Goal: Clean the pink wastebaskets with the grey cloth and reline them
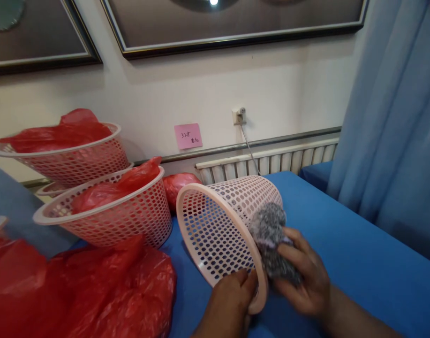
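A pale pink perforated basket [267, 188] lies on its side on the blue-covered surface, its round opening turned toward me and to the left. My left hand [230, 300] grips the basket's lower rim, with fingers reaching inside the opening. In my right hand [304, 274] is a fuzzy grey cloth [269, 223], pressed against the outer right side of the basket. The fingers of that hand are curled round the cloth and partly blurred.
Pink baskets with red plastic bags [140, 180] stand at the left. A large red bag [130, 286] lies in front of them. Behind are a radiator [292, 159], a wall socket [239, 117] and a pink note [188, 136]. A blue curtain [394, 108] hangs at the right.
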Tool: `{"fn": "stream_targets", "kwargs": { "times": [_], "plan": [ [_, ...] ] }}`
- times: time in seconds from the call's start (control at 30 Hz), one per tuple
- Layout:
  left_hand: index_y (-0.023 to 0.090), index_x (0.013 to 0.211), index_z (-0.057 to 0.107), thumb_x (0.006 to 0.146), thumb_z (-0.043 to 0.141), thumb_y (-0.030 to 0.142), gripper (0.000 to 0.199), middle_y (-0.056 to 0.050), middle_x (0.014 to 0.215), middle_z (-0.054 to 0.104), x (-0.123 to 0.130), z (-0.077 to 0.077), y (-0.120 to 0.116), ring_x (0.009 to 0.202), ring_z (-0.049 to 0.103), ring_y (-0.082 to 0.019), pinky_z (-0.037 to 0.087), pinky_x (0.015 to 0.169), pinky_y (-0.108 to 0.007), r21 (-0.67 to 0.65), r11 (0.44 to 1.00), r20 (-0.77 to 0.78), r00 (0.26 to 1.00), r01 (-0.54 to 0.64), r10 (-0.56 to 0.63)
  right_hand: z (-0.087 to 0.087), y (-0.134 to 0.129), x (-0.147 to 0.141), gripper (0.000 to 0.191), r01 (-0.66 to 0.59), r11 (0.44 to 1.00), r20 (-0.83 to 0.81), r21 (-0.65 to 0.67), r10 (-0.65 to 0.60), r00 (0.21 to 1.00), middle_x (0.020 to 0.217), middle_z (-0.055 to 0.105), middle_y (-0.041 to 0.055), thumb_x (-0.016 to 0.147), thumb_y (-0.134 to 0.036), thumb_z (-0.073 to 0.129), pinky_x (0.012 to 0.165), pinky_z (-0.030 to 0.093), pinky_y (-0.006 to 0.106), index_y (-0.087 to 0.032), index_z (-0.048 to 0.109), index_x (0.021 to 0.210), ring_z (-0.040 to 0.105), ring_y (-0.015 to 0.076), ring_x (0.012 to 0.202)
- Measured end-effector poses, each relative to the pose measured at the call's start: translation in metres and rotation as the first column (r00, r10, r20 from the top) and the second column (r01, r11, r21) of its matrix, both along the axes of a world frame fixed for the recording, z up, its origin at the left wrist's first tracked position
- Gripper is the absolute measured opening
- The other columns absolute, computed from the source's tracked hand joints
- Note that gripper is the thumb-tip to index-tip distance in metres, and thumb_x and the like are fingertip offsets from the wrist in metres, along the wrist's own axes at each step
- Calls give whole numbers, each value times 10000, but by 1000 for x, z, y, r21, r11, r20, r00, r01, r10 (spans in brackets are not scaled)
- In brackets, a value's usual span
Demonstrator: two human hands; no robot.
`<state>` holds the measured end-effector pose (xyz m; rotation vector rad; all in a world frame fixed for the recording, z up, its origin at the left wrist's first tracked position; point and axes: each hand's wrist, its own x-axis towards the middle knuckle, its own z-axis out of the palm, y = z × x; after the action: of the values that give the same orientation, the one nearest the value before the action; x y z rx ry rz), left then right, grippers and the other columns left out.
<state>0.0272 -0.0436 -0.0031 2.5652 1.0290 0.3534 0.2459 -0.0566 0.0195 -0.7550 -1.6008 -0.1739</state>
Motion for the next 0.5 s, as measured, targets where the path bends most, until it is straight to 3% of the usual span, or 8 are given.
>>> {"fn": "stream_targets", "kwargs": {
  "times": [0.07, 0.17, 0.23, 0.27, 0.33, 0.4, 0.5],
  "plan": [
    [277, 1415, 557, 764, 605, 96, 678, -92, 1237, 695, -5, -2, 1, 1077, 668, -273, 553, 960, -394, 47, 999, -6, 1000, 19, -19, -6, 27, 17, 399, 149, 976, -86, -156, -164, 983, 1298, 643, 128, 851, -204, 612, 992, 560, 453, -228, 644, 1248, 664, 294, 1179],
    [303, 1446, 541, 799, 614, 107, 679, -84, 1214, 694, -10, 0, 3, 1062, 671, -266, 551, 962, -392, 55, 998, -23, 1000, 22, -20, -15, 67, 46, 342, 285, 814, -160, -505, -413, 896, 1137, 713, 119, 864, -306, 561, 983, 549, 522, -203, 701, 1157, 689, 308, 1069],
    [314, 1434, 558, 820, 669, 186, 638, -79, 1196, 689, -10, 5, 3, 1040, 677, -266, 558, 947, -387, 19, 1000, -19, 1000, 13, -13, -17, 78, 56, 372, 289, 759, -191, -583, -474, 859, 1112, 727, 106, 847, -330, 546, 992, 542, 530, -205, 710, 1157, 690, 305, 1050],
    [311, 1419, 575, 816, 716, 264, 621, -82, 1210, 681, -10, 7, 3, 1056, 675, -279, 558, 956, -396, -6, 1000, 1, 1000, 15, -15, -16, 77, 56, 382, 285, 780, -214, -557, -467, 858, 1129, 725, 103, 844, -324, 551, 1007, 537, 520, -208, 704, 1175, 685, 301, 1069],
    [288, 1412, 583, 786, 778, 467, 680, -104, 1268, 660, -10, 13, 1, 1144, 654, -329, 542, 1008, -440, -60, 998, 108, 994, 33, -26, -10, 64, 45, 387, 251, 876, -230, -411, -366, 902, 1193, 702, 102, 852, -279, 575, 1043, 524, 485, -219, 678, 1220, 665, 289, 1139],
    [250, 1463, 529, 786, 728, 660, 816, -137, 1337, 638, -10, 17, -2, 1244, 613, -379, 508, 1069, -497, -98, 993, 310, 950, 58, -25, -2, 45, 26, 413, 132, 958, -135, -256, -171, 976, 1261, 664, 101, 860, -206, 582, 1050, 528, 435, -240, 645, 1267, 645, 272, 1196],
    [209, 1539, 418, 860, 576, 765, 891, -165, 1407, 611, -11, 20, -7, 1304, 591, -395, 490, 1102, -537, -148, 984, 591, 806, 100, 7, 6, 19, 0, 494, -103, 977, 58, -188, 115, 992, 1326, 607, 105, 860, -165, 573, 1030, 547, 390, -255, 590, 1345, 627, 262, 1228]
  ]
}}
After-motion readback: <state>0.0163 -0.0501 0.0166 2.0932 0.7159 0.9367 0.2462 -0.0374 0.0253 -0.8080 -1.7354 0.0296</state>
